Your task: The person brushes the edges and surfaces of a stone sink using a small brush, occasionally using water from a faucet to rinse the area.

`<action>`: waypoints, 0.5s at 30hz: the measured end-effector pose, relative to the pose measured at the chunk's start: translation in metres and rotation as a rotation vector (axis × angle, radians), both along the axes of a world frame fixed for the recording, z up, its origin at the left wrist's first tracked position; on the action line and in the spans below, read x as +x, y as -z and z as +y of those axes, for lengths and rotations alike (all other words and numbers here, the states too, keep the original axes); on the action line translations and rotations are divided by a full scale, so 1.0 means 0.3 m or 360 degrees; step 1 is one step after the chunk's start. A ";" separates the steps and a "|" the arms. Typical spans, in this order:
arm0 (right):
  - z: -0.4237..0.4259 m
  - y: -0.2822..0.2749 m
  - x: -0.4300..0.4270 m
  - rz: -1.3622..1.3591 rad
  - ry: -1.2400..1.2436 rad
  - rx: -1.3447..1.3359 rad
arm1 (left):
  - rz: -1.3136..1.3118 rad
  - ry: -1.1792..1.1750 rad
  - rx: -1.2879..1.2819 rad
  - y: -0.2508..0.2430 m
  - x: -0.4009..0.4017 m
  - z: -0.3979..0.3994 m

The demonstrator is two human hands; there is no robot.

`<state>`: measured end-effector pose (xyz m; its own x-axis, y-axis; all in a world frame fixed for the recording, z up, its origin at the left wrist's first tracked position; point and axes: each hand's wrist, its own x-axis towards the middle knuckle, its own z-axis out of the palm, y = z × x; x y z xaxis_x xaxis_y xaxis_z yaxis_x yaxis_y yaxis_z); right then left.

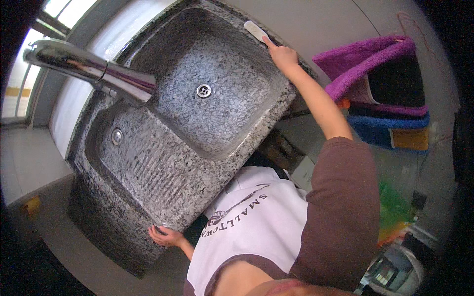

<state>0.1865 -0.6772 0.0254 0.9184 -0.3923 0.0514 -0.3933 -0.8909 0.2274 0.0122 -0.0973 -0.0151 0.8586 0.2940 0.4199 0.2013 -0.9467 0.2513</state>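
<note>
A speckled grey stone sink (237, 162) has a deep square basin with a metal drain (204, 90) and a shallower ribbed washboard section (159, 170). At the basin's far right rim, my right hand (284, 58) reaches out, its index finger touching the near end of a white elongated object (254, 31), perhaps a brush. The other fingers are curled and their undersides are hidden. My left hand (164, 236) rests at the lower outer corner of the washboard section, fingers apart and holding nothing. A chrome faucet (92, 72) extends over the divider between the sections.
Purple-edged (370, 66) and blue-edged (389, 122) cloth items hang or stand right of the sink, near my right forearm. A second round drain (117, 136) lies in the washboard section. A window (22, 81) is at the left. Blurred green and orange things (394, 211) sit lower right.
</note>
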 end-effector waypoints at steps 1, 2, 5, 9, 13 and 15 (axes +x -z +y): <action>0.011 0.005 -0.030 0.0012 0.0095 0.0021 | -0.0024 0.0008 -0.0020 0.002 0.003 -0.001; 0.016 0.011 -0.068 0.0025 0.0192 0.0041 | -0.0046 0.0018 -0.0041 0.003 0.009 -0.004; 0.043 0.051 -0.175 -0.0150 0.0305 0.0147 | -0.0055 -0.0013 -0.0038 -0.006 -0.005 -0.002; -0.045 0.129 -0.338 -0.0265 0.0251 0.0088 | -0.0088 0.0047 -0.0175 0.015 0.010 0.011; -0.008 0.074 -0.416 -0.0268 0.0335 0.0067 | -0.0049 0.0019 0.0000 0.007 0.009 0.009; -0.004 0.048 -0.452 -0.0365 0.0237 0.0001 | -0.0074 0.0050 -0.0112 0.003 0.012 0.004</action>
